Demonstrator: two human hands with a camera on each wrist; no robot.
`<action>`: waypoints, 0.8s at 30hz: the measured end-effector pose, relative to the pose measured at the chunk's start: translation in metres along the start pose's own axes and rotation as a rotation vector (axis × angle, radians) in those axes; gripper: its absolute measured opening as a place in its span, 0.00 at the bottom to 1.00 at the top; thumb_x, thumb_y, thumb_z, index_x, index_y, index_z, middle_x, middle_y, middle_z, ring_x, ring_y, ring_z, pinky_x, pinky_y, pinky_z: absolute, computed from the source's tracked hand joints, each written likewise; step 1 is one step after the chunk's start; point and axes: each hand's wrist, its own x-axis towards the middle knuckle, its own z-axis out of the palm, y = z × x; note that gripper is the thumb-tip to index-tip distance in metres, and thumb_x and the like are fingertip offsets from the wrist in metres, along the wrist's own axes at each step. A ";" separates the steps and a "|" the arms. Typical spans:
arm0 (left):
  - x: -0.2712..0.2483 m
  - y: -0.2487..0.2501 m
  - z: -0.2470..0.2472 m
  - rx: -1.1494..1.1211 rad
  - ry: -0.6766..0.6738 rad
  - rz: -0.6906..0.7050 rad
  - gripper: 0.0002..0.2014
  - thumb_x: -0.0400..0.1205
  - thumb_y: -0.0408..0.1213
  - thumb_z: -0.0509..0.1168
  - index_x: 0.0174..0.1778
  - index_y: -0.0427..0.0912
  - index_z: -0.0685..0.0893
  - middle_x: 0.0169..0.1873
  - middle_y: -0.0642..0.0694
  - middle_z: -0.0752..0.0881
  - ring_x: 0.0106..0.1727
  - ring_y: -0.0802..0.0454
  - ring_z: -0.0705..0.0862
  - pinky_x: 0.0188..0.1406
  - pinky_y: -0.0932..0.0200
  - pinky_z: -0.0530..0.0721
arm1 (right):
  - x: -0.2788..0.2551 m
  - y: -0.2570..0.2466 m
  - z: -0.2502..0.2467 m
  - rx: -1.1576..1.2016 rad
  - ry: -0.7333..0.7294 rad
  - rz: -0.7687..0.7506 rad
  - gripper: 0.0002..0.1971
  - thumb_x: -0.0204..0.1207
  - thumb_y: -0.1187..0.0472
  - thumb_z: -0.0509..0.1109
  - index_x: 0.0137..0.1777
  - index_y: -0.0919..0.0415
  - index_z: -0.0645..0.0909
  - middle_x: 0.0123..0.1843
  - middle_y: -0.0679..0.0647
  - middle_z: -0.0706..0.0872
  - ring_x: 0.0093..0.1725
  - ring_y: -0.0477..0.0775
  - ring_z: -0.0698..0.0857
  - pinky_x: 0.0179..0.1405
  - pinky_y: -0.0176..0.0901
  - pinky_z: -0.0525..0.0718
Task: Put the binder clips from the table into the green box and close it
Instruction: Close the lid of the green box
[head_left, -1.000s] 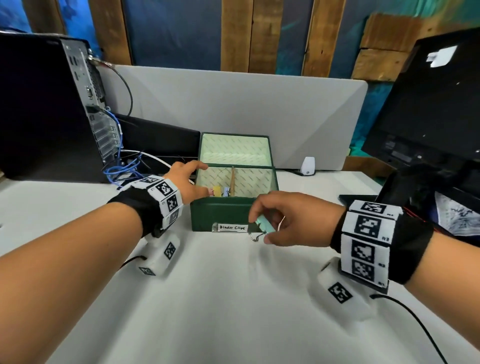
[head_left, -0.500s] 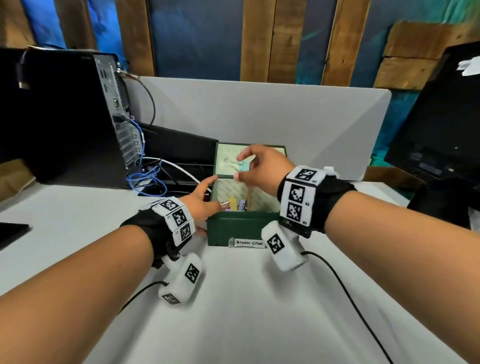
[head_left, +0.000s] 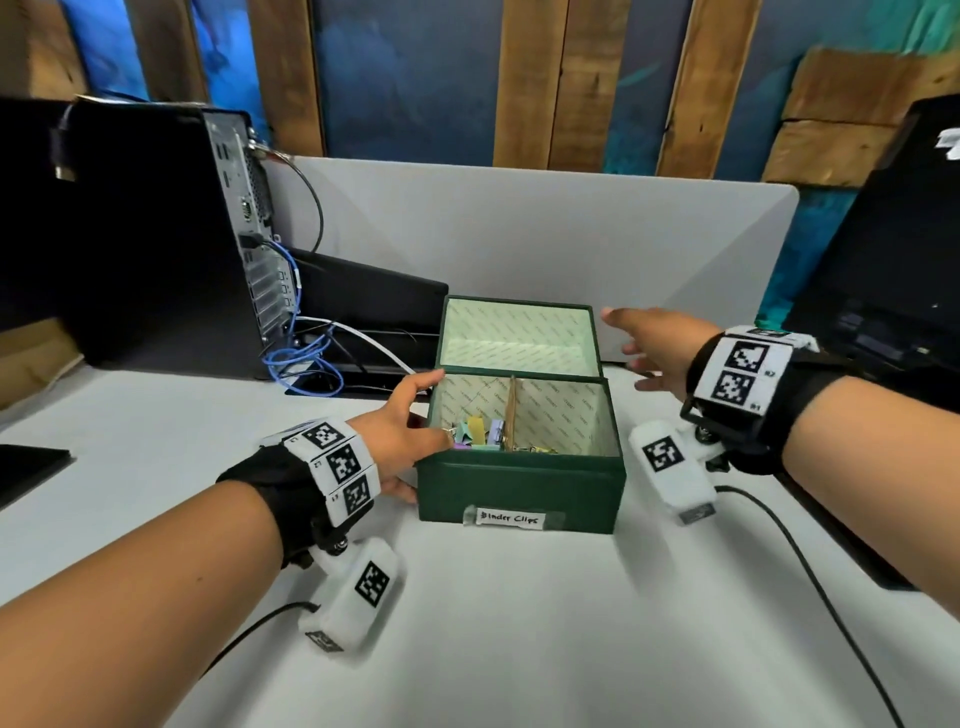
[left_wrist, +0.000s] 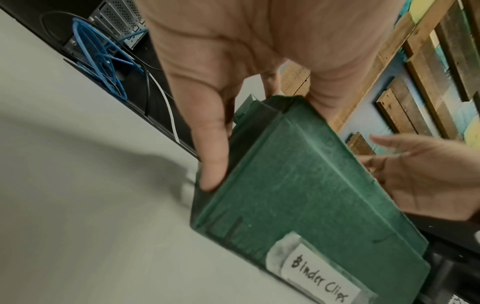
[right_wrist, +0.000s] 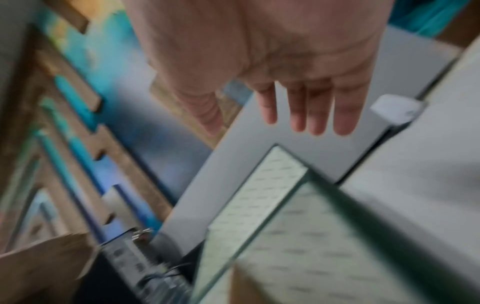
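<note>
Right hand (head_left: 660, 351): swung off the green box (head_left: 519, 488) to its 2 o'clock, fingers straight, empty.
Left hand (head_left: 408, 431): grips its 9 o'clock wall.
Green box: 12 o'clock on desk (head_left: 156, 467), lid (head_left: 514, 332) up, binder clips (head_left: 474, 431) inside.

Left strap (head_left: 270, 493), black, carries white code tiles (head_left: 337, 465); a white pod (head_left: 358, 592) bolted beneath bears one code and trails a black cable (head_left: 249, 629). Right strap (head_left: 800, 415), right tiles (head_left: 737, 371), right pod (head_left: 670, 465) and right cable (head_left: 810, 571) are alike. Forearms bare.

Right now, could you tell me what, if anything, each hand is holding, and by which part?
The left hand grips the green box by its left wall; the right hand holds nothing.
</note>
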 end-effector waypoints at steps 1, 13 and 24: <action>-0.001 0.000 0.000 0.000 0.000 -0.001 0.34 0.80 0.30 0.64 0.74 0.65 0.58 0.49 0.48 0.82 0.45 0.49 0.85 0.25 0.50 0.88 | 0.003 0.005 -0.001 0.038 -0.030 0.066 0.32 0.77 0.43 0.64 0.75 0.61 0.67 0.57 0.59 0.79 0.57 0.59 0.78 0.63 0.57 0.78; -0.020 0.008 0.003 0.000 -0.026 -0.044 0.35 0.79 0.33 0.67 0.74 0.64 0.58 0.48 0.53 0.78 0.46 0.52 0.83 0.26 0.48 0.90 | 0.003 0.014 0.012 0.133 -0.285 0.023 0.42 0.66 0.28 0.62 0.74 0.55 0.67 0.65 0.60 0.83 0.63 0.62 0.82 0.53 0.56 0.84; -0.026 0.008 -0.007 -0.295 0.061 -0.108 0.36 0.74 0.72 0.37 0.77 0.63 0.57 0.61 0.40 0.79 0.52 0.38 0.84 0.44 0.33 0.85 | -0.030 0.009 -0.024 0.049 -0.243 -0.247 0.10 0.76 0.42 0.63 0.50 0.43 0.81 0.54 0.46 0.82 0.58 0.51 0.80 0.57 0.55 0.79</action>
